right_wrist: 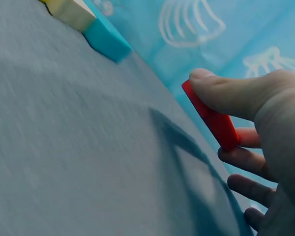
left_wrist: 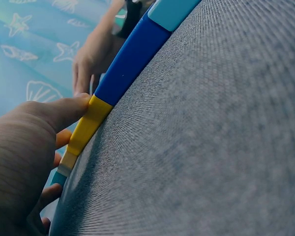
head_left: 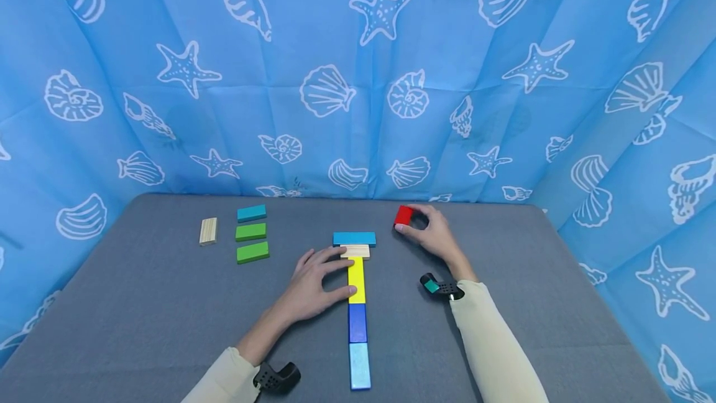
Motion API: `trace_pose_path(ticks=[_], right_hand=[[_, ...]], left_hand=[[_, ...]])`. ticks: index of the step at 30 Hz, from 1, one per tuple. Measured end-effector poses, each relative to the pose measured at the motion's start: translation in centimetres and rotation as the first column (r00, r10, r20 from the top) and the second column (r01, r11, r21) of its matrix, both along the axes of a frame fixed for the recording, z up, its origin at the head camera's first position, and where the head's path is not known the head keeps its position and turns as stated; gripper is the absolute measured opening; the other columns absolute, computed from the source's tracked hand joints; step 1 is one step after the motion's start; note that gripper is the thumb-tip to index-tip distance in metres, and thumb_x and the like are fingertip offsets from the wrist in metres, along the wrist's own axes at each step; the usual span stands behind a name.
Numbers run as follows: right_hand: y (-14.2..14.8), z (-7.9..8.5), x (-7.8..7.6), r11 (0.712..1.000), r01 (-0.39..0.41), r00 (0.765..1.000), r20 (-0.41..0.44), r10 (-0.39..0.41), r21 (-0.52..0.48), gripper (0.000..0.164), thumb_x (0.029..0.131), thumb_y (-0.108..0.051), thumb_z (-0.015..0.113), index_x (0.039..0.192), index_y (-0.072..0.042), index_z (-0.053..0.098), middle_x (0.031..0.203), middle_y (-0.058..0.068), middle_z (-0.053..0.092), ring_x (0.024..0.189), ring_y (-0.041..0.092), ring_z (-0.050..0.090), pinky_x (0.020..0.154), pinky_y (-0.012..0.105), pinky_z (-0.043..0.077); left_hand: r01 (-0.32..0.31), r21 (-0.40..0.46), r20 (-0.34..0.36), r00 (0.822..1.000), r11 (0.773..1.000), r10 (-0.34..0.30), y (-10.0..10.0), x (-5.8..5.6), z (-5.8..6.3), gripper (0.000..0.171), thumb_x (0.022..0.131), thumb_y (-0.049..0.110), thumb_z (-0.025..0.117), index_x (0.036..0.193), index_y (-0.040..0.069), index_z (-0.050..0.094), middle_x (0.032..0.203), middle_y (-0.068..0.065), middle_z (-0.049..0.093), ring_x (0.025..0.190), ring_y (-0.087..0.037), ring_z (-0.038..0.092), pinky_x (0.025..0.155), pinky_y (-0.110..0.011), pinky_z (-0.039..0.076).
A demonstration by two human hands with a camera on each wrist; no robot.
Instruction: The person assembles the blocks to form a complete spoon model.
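My right hand [head_left: 433, 229] pinches a red block [head_left: 403, 215] between thumb and fingers, at the back right of the table. In the right wrist view the red block [right_wrist: 211, 115] is tilted over its shadow on the cloth. My left hand [head_left: 310, 285] rests along a row of blocks, thumb and a fingertip on the yellow block [head_left: 357, 282], another fingertip at the plain wooden block [head_left: 360, 252]. Beyond the wooden block lies a blue block [head_left: 354, 239] crosswise. Toward me the row continues with a dark blue block [head_left: 357, 323] and a light blue block [head_left: 360, 365].
At the back left lie a loose wooden block [head_left: 209, 231], a blue block [head_left: 252, 213] and two green blocks [head_left: 251, 232]. Grey cloth covers the table [head_left: 168, 310]. A blue curtain [head_left: 358, 123] with seashell prints hangs behind it.
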State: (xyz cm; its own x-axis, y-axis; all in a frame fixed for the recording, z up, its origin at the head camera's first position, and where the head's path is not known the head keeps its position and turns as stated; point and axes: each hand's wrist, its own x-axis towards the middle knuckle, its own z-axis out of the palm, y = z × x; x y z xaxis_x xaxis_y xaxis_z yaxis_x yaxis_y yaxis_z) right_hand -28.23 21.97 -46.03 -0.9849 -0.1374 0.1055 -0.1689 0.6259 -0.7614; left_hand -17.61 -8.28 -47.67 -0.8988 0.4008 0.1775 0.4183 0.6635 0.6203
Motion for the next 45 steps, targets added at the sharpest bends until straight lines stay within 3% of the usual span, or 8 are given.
trace_pose_path(ticks=[2, 10, 22, 45], right_hand=[[-0.8, 0.0, 0.0, 1.000, -0.019, 1.000, 0.018, 0.019, 0.002, 0.068, 0.089, -0.034, 0.079, 0.145, -0.006, 0.053, 0.147, 0.019, 0.047, 0.134, 0.038, 0.040, 0.112, 0.060, 0.033], [-3.5, -0.2, -1.0, 0.992, -0.092, 0.996, 0.005, 0.092, 0.091, 0.067, 0.089, -0.035, 0.078, 0.145, -0.005, 0.055, 0.144, 0.020, 0.053, 0.131, 0.039, 0.041, 0.112, 0.065, 0.012], [-4.7, 0.3, -1.9, 0.968, -0.188, 0.982, 0.028, 0.186, 0.165, 0.061, 0.090, -0.036, 0.077, 0.143, -0.013, 0.059, 0.146, 0.014, 0.051, 0.128, 0.035, 0.037, 0.103, 0.061, 0.015], [-4.7, -0.2, -1.7, 0.964, -0.217, 0.976, 0.001, 0.219, 0.152, 0.060, 0.094, -0.035, 0.072, 0.147, -0.012, 0.055, 0.144, 0.012, 0.050, 0.131, 0.036, 0.033, 0.106, 0.062, 0.008]], left_hand=[[-0.005, -0.006, 0.004, 1.000, 1.000, 0.005, 0.0, 0.0, 0.0, 0.054, 0.089, 0.048, 0.075, 0.138, 0.026, 0.066, 0.155, 0.000, 0.047, 0.146, -0.027, 0.036, 0.119, -0.062, 0.012], [-0.005, -0.008, -0.001, 1.000, 1.000, 0.005, 0.0, -0.1, -0.1, 0.054, 0.089, 0.048, 0.074, 0.138, 0.025, 0.065, 0.154, 0.001, 0.047, 0.145, -0.027, 0.037, 0.119, -0.062, 0.013], [0.003, -0.016, 0.002, 1.000, 1.000, -0.002, 0.0, -0.1, 0.2, 0.056, 0.090, 0.050, 0.073, 0.139, 0.024, 0.064, 0.155, 0.000, 0.046, 0.147, -0.028, 0.034, 0.120, -0.062, 0.012], [-0.004, -0.028, 0.011, 1.000, 1.000, 0.004, 0.1, -0.1, 0.2, 0.056, 0.090, 0.050, 0.073, 0.139, 0.025, 0.065, 0.155, 0.001, 0.046, 0.147, -0.027, 0.034, 0.120, -0.061, 0.012]])
